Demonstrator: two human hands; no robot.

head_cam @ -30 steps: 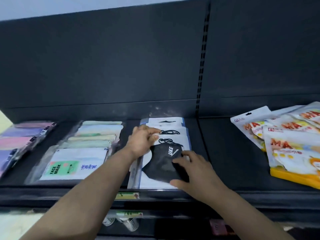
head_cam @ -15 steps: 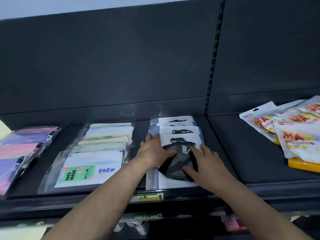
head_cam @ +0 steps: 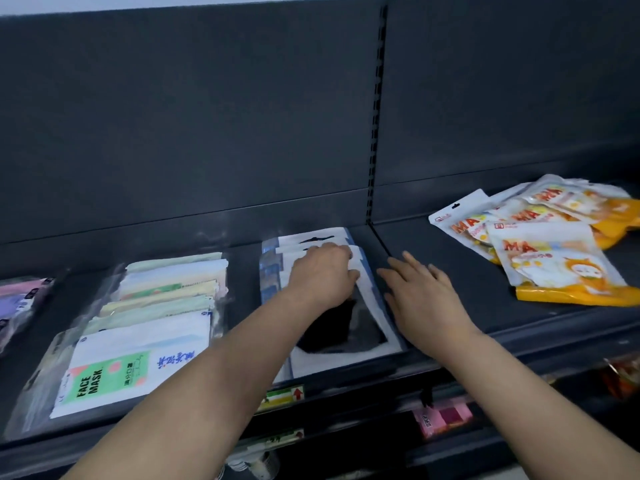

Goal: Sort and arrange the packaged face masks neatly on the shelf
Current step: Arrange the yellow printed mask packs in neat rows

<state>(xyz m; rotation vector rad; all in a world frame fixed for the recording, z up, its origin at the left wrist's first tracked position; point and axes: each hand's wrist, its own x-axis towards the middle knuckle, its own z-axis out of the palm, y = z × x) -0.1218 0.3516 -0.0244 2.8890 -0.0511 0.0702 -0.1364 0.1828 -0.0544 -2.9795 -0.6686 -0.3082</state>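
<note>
The row of black mask packs (head_cam: 349, 327) is laid mid-shelf (head_cam: 467, 306), overlapped toward 12 o'clock. The left hand (head_cam: 322, 277) is rested on it, fingers bent over the rear packs; whether they grip cannot be told. At its 3 o'clock edge the right hand (head_cam: 424, 296) is laid flat, fingers straight and spread.

The left hand (head_cam: 322, 275) hides the upper half of the front black-mask packet (head_cam: 346, 327). Pastel packets (head_cam: 20, 299) are cut off at the frame's left edge and orange packets (head_cam: 561, 251) at its right. The shelf-edge label (head_cam: 282, 396) is too blurred to read.
</note>
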